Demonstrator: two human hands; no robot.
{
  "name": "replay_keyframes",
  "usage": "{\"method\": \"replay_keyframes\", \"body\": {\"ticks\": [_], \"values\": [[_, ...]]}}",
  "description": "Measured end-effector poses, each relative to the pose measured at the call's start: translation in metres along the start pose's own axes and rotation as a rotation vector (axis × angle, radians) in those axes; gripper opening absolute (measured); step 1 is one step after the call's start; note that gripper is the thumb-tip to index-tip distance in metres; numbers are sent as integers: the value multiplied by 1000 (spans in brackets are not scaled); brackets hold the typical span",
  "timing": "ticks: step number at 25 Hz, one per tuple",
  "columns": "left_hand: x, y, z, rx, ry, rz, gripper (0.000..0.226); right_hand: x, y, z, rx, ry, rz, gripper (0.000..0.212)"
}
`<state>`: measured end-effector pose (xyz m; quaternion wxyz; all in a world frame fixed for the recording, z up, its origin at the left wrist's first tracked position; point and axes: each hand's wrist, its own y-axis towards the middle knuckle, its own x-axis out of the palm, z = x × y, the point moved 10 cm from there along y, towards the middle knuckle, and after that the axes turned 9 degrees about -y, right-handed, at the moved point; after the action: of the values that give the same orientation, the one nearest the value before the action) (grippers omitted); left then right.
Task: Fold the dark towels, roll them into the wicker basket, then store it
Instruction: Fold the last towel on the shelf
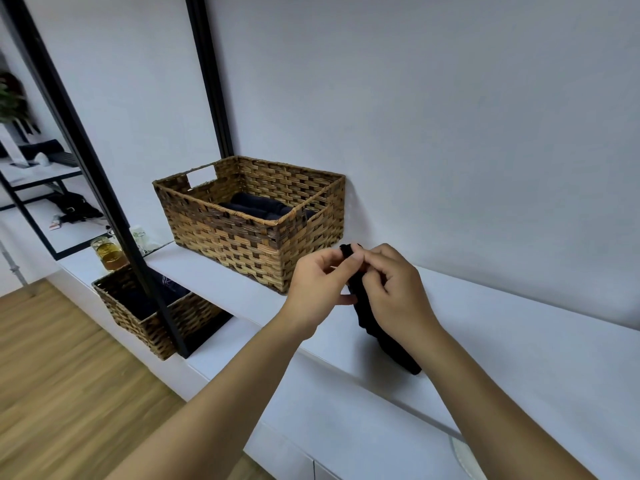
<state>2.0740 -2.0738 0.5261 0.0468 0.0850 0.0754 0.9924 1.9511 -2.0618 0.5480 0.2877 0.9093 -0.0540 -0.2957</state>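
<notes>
Fingers (353,263) of both hands pinch the top edge of a dark towel (367,317), centre of frame. Left hand (317,289) grips between thumb and forefinger, other fingers curled in; right hand (394,292) closed over the same edge from the other side. Towel hangs from the pinch, lower end at or touching the white counter (519,358); contact point hard to read. Most of the cloth is hidden behind the right hand and wrist, so any fold cannot be made out.

Wicker basket (249,223) stands on the counter against the wall, left of centre, just beyond the hands. Rolled dark towels (256,207) lie inside, only their tops showing above the rim; count unclear.

Mirror (69,220) with black frame at left, cut off by the frame edge. Reflected basket (145,313) appears at lower left, partly crossed by the mirror frame. Glass jar (109,254) of amber contents beside the frame, blurred. Wooden floor (69,393) at lower left.
</notes>
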Motion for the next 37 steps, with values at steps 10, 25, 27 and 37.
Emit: {"method": "replay_keyframes", "body": {"ticks": [10, 25, 27, 37], "values": [[-9, 4, 27, 124, 368, -173, 22, 2, 16, 9, 19, -143, -115, 24], [-138, 1, 112, 263, 270, 275, 23, 85, -30, 86, 41, -621, -885, 20], [-154, -3, 115, 258, 277, 338, 22, 84, -24, 80, 18, -521, -781, 19], [-264, -28, 97, 97, 329, 727, 26, 35, 36, 20, 331, 909, -270, 24]]}}
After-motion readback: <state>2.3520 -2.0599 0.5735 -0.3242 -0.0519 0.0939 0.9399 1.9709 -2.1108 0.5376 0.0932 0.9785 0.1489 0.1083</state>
